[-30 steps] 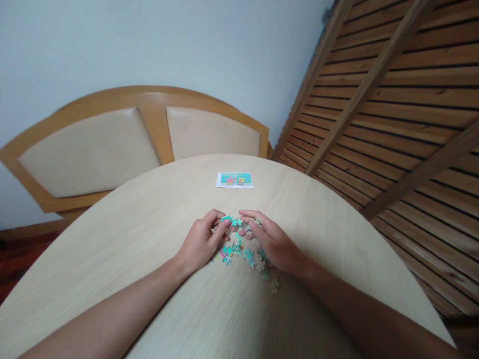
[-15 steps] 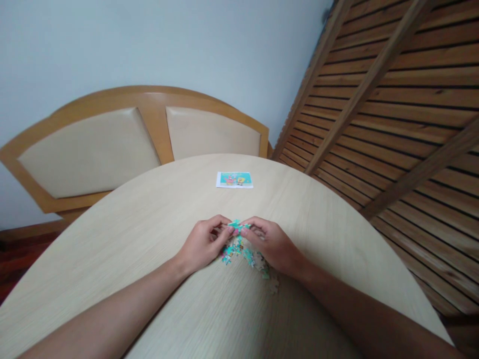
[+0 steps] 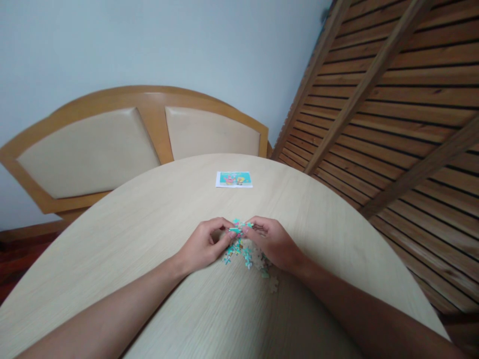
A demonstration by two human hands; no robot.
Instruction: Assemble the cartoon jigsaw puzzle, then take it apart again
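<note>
My left hand [image 3: 204, 244] and my right hand [image 3: 272, 241] meet at the middle of a round pale wooden table [image 3: 149, 234]. Both are closed in a pinch on teal puzzle pieces [image 3: 239, 229] held between their fingertips, a little above the tabletop. Under and between the hands lies a small heap of loose puzzle pieces [image 3: 247, 257], teal, pink and plain cardboard, partly hidden by the right palm. One piece [image 3: 274, 284] lies face down beside my right wrist.
A small picture card [image 3: 234, 179] with cartoon figures lies flat near the table's far edge. Behind the table stands a wooden bench back with two cream padded panels [image 3: 112, 144]. A slatted wooden wall [image 3: 392, 109] runs along the right.
Both hands drew together and slightly toward me; the fingertips, apart a second ago, now pinch the teal pieces together between them.
</note>
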